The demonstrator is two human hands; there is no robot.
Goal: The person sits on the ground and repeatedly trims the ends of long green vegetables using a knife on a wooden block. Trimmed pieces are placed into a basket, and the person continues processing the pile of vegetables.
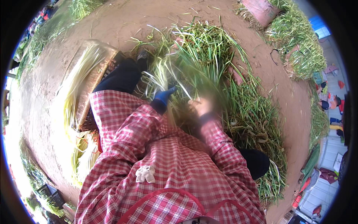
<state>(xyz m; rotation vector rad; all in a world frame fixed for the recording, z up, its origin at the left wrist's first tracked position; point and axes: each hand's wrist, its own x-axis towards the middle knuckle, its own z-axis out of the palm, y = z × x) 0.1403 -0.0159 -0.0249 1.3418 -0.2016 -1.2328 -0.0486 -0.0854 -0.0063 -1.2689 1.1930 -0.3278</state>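
My left hand (164,96), in a blue glove, is closed around a bunch of pale leafy stalks (160,74) between my knees. To its right my right hand (204,105) is bare and blurred by motion. Its thumb and finger appear to pinch a thin pale stalk (183,89), and blurred green leaves hang about it. Beyond the hands lies a heap of long green leaves (207,44). A second mass of green leaves (251,103) spreads along my right side, with browned, withered parts near my knee.
Left of my leg, long pale-yellow stalks (81,72) lie on a board (93,81) over a dark crate. Bundled pale stalks (86,156) lie nearer me. More green heaps (296,42) stand at the far right. A black crate (50,194) sits lower left on the earthen floor (120,25).
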